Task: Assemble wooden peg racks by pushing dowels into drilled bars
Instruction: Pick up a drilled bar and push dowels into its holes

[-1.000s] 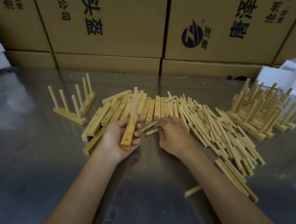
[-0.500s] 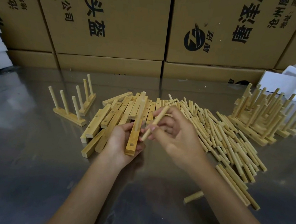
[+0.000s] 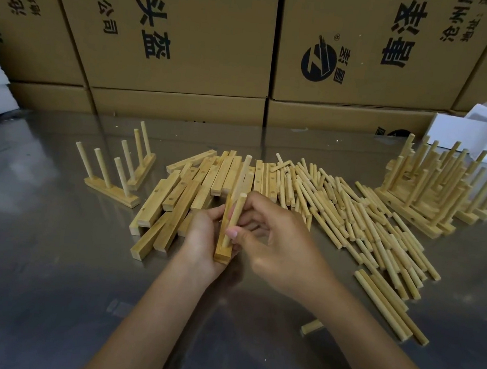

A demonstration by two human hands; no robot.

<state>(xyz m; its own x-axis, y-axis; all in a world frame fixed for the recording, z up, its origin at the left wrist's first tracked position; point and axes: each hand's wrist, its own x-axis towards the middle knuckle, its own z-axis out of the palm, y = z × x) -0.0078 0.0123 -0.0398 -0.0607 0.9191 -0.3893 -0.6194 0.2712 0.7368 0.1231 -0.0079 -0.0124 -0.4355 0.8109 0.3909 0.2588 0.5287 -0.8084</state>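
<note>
Head view: hands [image 3: 201, 234] (right [image 3: 278, 247] pinching) set dowel [image 3: 237, 213] against bar [image 3: 221, 249].

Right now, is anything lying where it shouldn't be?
Yes. One short stub lies alone on the table, near the right forearm, apart from the dowel pile. It looks shorter than the other dowels, maybe an offcut. Everything else sits in its own group.

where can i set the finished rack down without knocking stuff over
Bare table lies in front of the two standing racks at far left, and near the forearms. Crowded: the bar pile, the loose dowels and the stacked racks at right.
</note>
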